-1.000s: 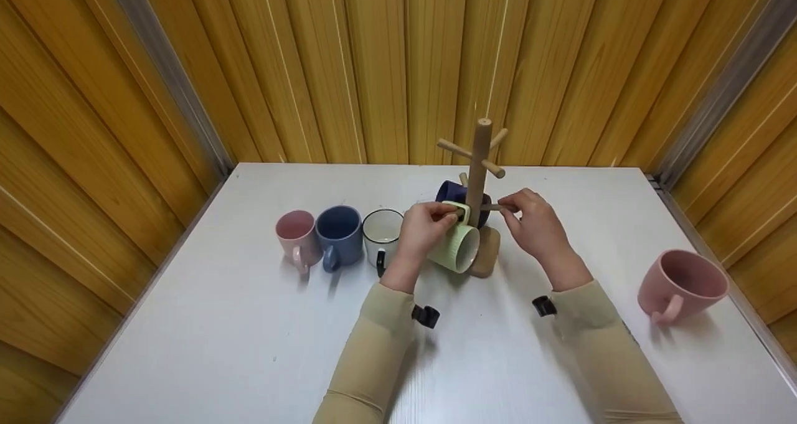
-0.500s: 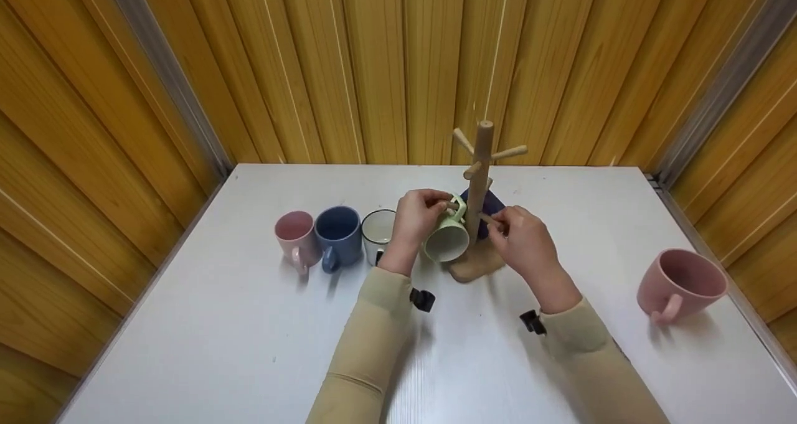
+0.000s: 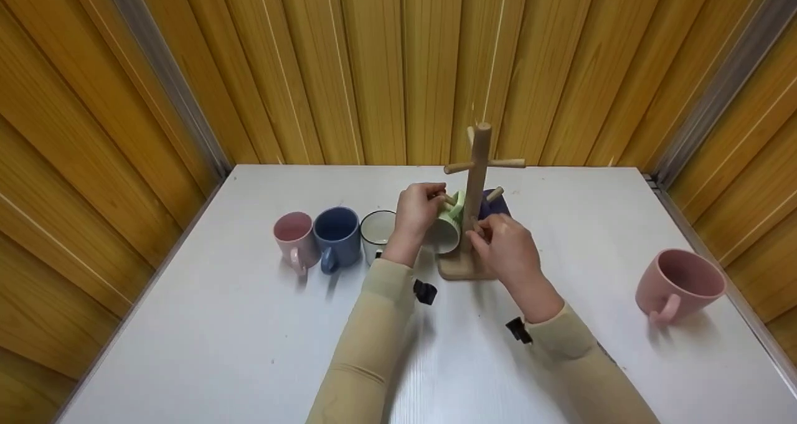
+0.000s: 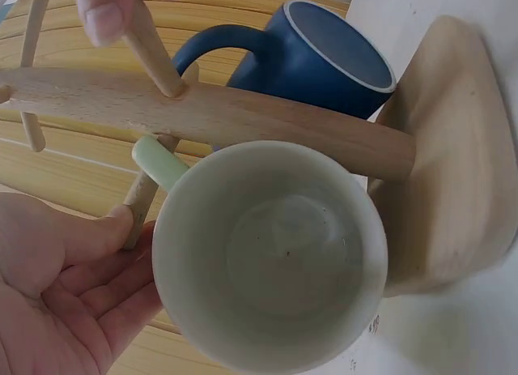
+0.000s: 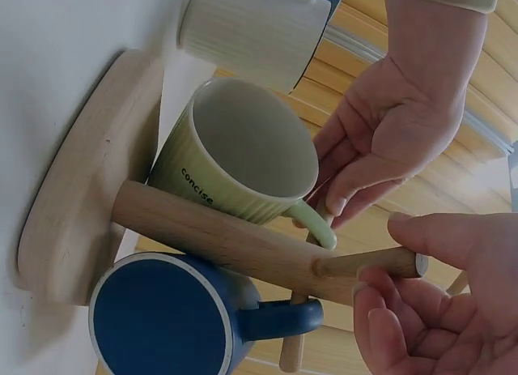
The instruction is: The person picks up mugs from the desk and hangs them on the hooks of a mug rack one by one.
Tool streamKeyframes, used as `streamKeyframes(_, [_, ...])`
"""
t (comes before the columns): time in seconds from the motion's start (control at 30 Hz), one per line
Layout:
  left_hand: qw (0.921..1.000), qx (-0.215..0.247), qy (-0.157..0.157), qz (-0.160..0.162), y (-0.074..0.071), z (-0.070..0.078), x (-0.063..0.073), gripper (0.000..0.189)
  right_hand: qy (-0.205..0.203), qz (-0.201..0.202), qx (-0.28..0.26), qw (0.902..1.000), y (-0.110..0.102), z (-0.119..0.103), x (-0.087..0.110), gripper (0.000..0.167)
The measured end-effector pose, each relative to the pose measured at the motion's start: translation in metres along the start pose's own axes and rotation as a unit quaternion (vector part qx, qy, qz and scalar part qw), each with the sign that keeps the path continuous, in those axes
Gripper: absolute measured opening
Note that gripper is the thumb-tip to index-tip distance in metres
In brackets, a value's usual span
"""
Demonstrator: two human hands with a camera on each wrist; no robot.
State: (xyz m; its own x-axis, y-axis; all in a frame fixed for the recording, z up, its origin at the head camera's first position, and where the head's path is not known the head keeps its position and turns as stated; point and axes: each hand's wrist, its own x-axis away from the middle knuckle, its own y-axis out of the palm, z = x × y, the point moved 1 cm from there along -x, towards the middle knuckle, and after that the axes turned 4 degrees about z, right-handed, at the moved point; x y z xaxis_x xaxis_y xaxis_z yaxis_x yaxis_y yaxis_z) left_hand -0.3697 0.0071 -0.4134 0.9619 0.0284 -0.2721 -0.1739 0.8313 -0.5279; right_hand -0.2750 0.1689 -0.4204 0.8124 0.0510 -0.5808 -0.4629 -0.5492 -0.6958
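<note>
A wooden mug tree (image 3: 477, 181) stands upright on the white table, its square base (image 3: 456, 268) low at the front. My left hand (image 3: 416, 215) pinches a lower peg at the left. From that peg a light green mug (image 5: 174, 164), printed "concise", hangs by its handle, its mouth facing me in the head view. My right hand (image 3: 509, 249) pinches the front lower peg (image 5: 376, 263) between thumb and fingers. A dark blue mug (image 4: 312, 63) hangs from another lower peg behind the post, partly hidden in the head view.
In a row to the left stand a pink mug (image 3: 295, 240), a blue mug (image 3: 338, 237) and a white mug with a black rim (image 3: 371, 244). A larger pink mug (image 3: 679, 287) stands at the right edge of the table (image 3: 249, 362).
The mug tree has turned clockwise as seen from above. The green mug swung left and back, the dark blue mug rightward behind the post. My right hand came left and toward the front.
</note>
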Motion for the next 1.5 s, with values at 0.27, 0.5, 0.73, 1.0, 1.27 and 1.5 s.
streamKeyframes(0.27, [0.9767,-0.001,0.168,0.134,0.007,-0.004,0.026,0.035,0.005,0.004,0.003,1.0,0.0,-0.003,0.001,0.021])
streamKeyframes(0.5, [0.9198,0.064,0.361,0.139,0.021,-0.005,0.057,0.019,0.003,0.004,0.01,0.9999,0.0,-0.003,0.002,0.019])
streamKeyframes(0.73, [0.9455,0.057,0.317,0.051,0.036,-0.014,0.061,0.026,0.015,-0.016,0.002,0.9998,-0.001,-0.002,0.003,0.023])
streamKeyframes(1.0, [0.9383,0.059,0.336,0.056,0.042,-0.022,0.056,0.021,0.014,-0.091,-0.045,0.9947,-0.014,0.006,0.0,0.028])
streamKeyframes(1.27, [0.9327,0.084,0.346,0.054,0.047,-0.026,0.055,0.019,0.015,-0.214,-0.083,0.9731,-0.053,0.03,-0.003,0.045])
streamKeyframes(1.5, [0.931,0.117,0.343,0.046,0.047,-0.026,0.056,0.018,-0.01,-0.237,-0.033,0.971,-0.115,0.053,0.002,0.053])
